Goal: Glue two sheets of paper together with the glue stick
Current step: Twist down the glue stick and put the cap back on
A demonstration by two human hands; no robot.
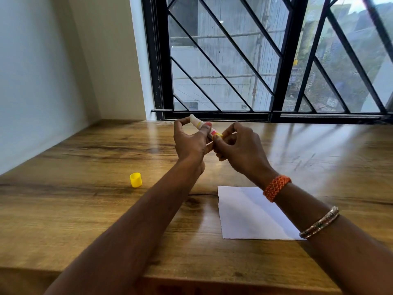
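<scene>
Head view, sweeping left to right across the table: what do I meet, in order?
Yellow cap lying on the wooden table → left hand → glue stick, held by both hands → right hand → white paper.

Wood-grain table [89,209]. Yellow cap [135,179] lies on it, well left of the white paper [244,216]; paper lies flat near the front edge, partly under an arm.

Glue stick [202,126] held above the bench [85,209] between left hand [189,141] and right hand [242,147], cap [135,179] on the bench to the left, paper sheet [251,216] nearer, under the right forearm, window [265,58] behind.
</scene>
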